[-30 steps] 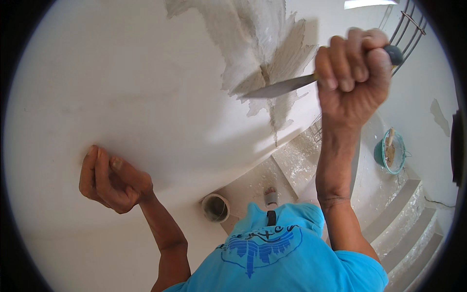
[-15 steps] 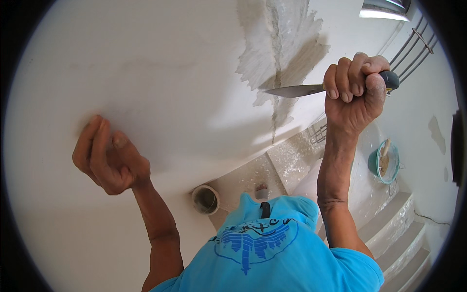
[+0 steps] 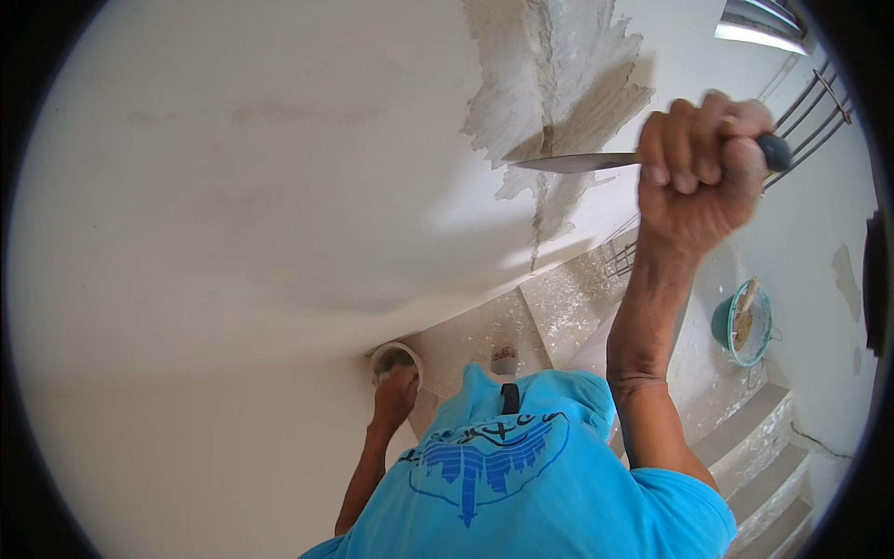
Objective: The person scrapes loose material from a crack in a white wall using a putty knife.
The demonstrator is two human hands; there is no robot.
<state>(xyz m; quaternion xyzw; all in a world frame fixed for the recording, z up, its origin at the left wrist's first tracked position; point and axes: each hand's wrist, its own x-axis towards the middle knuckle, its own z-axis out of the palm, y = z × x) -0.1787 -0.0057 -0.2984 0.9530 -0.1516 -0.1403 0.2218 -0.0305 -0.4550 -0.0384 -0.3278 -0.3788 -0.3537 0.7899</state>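
The right hand is closed round the handle of a pointed blade, directed left near a grey wall patch. The left hand is at the bucket; I can't tell its grip.

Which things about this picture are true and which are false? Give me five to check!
1. The right hand holds a pointed tool. True.
2. The left hand is flat on the wall. False: the left hand is at the opening of the pale-rimmed bucket.
3. The shirt is blue. True.
4. The teal bucket is left of the shirt. False: the teal bucket is right of it, near the steps.
5. A rough grey patch marks the wall. True.
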